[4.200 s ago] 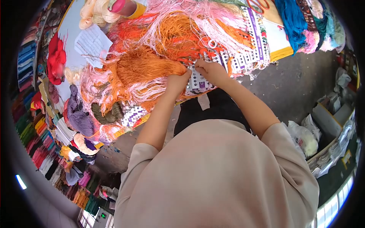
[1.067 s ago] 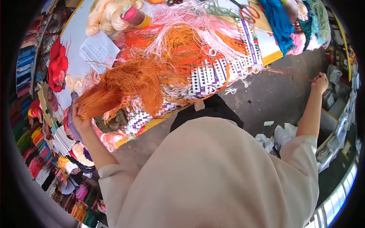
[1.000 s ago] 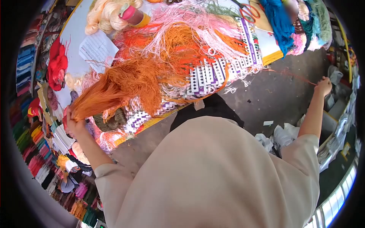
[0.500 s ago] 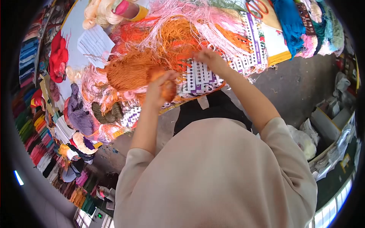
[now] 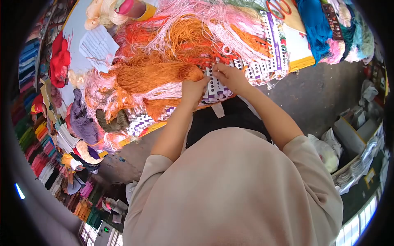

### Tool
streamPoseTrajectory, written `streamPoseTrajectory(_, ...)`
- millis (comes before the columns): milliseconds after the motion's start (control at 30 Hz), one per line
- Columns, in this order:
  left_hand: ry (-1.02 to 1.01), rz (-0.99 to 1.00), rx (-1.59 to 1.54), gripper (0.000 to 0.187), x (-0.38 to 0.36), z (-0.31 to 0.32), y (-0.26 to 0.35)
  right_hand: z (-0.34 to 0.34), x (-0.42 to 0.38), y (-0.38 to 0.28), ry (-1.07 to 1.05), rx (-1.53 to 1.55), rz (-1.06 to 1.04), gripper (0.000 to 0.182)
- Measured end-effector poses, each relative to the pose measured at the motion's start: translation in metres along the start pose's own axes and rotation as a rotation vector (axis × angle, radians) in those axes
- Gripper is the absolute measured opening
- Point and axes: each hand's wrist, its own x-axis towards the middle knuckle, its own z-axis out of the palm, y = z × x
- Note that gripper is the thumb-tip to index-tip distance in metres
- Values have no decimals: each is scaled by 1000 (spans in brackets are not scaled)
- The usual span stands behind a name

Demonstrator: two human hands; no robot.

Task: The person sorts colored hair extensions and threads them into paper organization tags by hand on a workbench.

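Note:
An orange thread bundle [image 5: 152,76] stretches across the near side of the table, and its rounded right end meets my left hand [image 5: 193,91]. The fingers of that hand are closed on the strands. Close by on the right, my right hand [image 5: 232,78] has thumb and fingertips pinched together over the white punched thread cards [image 5: 213,88]. Whatever sits in that pinch is too small to make out. Pale pink thread [image 5: 164,91] lies just below the orange bundle. Red and orange strands [image 5: 205,51] fan out beyond both hands.
Red-handled scissors [image 5: 279,8] lie at the back right, near blue skeins [image 5: 312,28]. A written paper sheet [image 5: 98,47] and a pink-topped cone [image 5: 133,9] are at the back left. Purple yarn [image 5: 84,123] and olive yarn [image 5: 113,121] rest at the left. The table's yellow edge [image 5: 301,63] shows.
My left hand has moved right with the orange thread, up beside the right hand. The orange bundle now lies stretched out, with pink thread exposed below it. My right hand has shifted slightly nearer to me.

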Motion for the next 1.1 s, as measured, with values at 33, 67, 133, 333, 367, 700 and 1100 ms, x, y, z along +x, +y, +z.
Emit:
streamPoseTrajectory(33,3,-1,5,11,1,-2,-2,4,1,5,-1,-43,-9,17)
streamPoseTrajectory(67,-59,15,-53,9,4,-5,-1,5,4,6,0,-38,-13,17)
streamPoseTrajectory(133,-123,31,-105,8,10,-8,0,7,8,9,-14,-69,-17,17)
streamPoseTrajectory(333,-196,-36,-94,6,25,-6,3,4,12,4,14,-44,35,14)
streamPoseTrajectory(367,-183,-29,-47,5,26,-5,3,4,12,3,14,-45,37,14)
streamPoseTrajectory(700,-101,200,92,9,16,-9,-5,2,12,4,-52,75,114,20)
streamPoseTrajectory(1100,-593,-191,-357,20,10,-31,21,3,10,9,-89,96,91,24)
